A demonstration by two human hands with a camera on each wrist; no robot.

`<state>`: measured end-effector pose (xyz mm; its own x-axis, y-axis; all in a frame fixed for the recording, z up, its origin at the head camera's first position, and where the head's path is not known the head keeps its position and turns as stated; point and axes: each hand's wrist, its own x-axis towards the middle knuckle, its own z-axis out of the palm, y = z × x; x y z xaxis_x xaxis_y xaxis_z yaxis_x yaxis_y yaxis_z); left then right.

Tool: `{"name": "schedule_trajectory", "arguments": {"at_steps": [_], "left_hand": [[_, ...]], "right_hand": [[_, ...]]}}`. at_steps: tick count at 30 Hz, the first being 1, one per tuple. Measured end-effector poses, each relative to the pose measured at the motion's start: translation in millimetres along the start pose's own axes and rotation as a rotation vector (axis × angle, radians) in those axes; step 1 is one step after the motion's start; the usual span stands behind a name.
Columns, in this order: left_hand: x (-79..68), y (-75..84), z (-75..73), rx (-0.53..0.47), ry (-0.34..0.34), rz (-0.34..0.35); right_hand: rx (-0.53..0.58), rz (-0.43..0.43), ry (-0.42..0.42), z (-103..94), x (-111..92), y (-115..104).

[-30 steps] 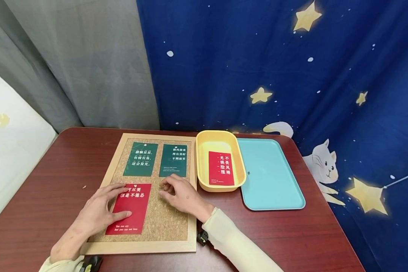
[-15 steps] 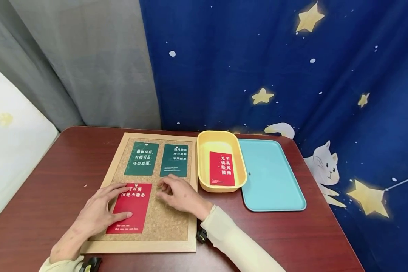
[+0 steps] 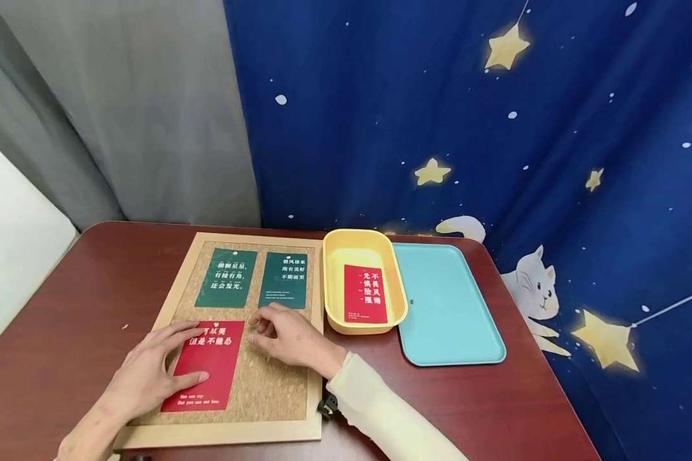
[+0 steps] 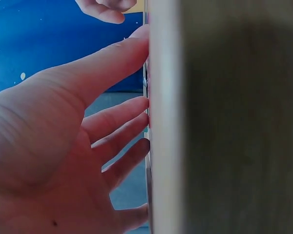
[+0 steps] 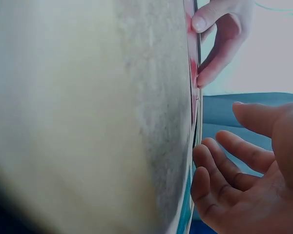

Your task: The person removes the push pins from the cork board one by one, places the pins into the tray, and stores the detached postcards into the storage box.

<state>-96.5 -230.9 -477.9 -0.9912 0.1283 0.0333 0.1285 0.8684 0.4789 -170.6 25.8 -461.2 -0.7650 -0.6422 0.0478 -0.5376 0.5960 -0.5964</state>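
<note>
Tabletop [image 3: 98, 307] is showing, dark red-brown, to the left of the left hand [image 3: 147, 368]. Left hand: fingers spreading well apart from the thumb, not clamping; the left wrist view is showing fingertips and thumb tip touching the work from above. Under them and to their right, the large red card [image 3: 216, 368] is lying flat on the cork board [image 3: 273, 397].

Key relation: card's long axis is running away from the person, far end leaning slightly right; the left hand is the nearer, being in contact. A pin [image 3: 216, 324] is sitting at the card's far end, just right of the left index fingertip, between the two hands.

Beyond the left hand, a left green card [image 3: 227, 278] is lying on the board. Right hand [image 3: 294, 339]: hovering just right of the red card, fingers loosely curling, thumb apart, nothing visible between them. Just beyond its fingers: right green card [image 3: 282, 280]. Farther right of that hand, a yellow bin [image 3: 364, 328] is holding a smaller red card [image 3: 366, 294]; rightmost, a blue tray [image 3: 452, 307] is lying beside it.
</note>
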Motion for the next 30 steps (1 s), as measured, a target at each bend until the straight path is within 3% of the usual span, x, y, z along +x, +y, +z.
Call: {"name": "schedule_trajectory", "arguments": {"at_steps": [6, 14, 21, 30], "left_hand": [[7.2, 3.1, -3.6, 0.006, 0.010, 0.022], [6.3, 3.5, -5.1, 0.006, 0.013, 0.022], [5.5, 1.9, -4.6, -0.003, 0.008, 0.017], [1.2, -1.2, -3.7, -0.009, 0.015, 0.019]], "right_hand": [[0.007, 0.010, -0.017, -5.8, 6, -6], [0.041, 0.000, -0.044, -1.9, 18, -13], [0.097, 0.008, -0.068, 5.9, 29, -16], [0.087, 0.003, -0.080, 20.3, 36, -23]]}}
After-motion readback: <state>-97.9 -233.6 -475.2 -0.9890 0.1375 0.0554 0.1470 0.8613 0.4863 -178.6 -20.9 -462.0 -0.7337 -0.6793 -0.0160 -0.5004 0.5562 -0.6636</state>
